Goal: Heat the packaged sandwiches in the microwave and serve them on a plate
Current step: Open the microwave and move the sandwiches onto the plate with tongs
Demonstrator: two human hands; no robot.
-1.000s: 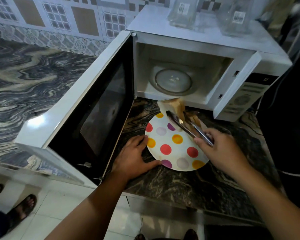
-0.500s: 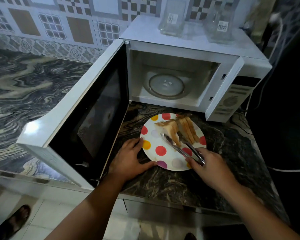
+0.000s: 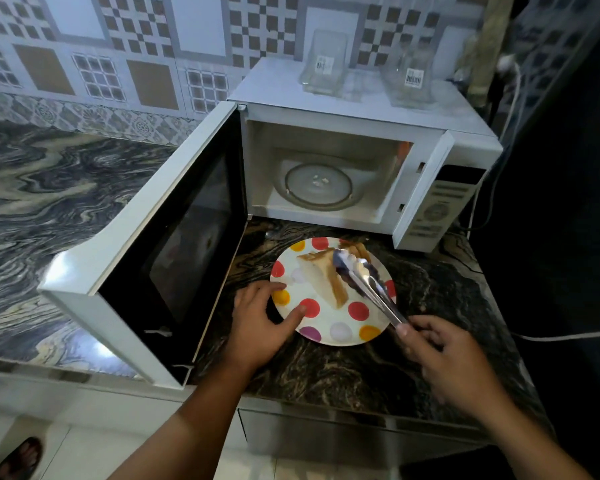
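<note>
A polka-dot plate lies on the dark marble counter in front of the white microwave. Toasted sandwich pieces lie on the plate's far half. My left hand rests on the plate's left rim, the thumb lying on the plate and the fingers spread. My right hand grips the handle end of metal tongs, whose tips hover over the sandwiches. The microwave cavity holds only the glass turntable.
The microwave door stands wide open to the left of the plate. Two clear plastic containers stand on top of the microwave. A power cable runs down at the right. A sandalled foot shows on the floor tiles.
The tongs brought the sandwich down from in front of the microwave opening onto the plate. The tong tips now stand apart above the sandwiches. My left hand stays on the plate's rim.
</note>
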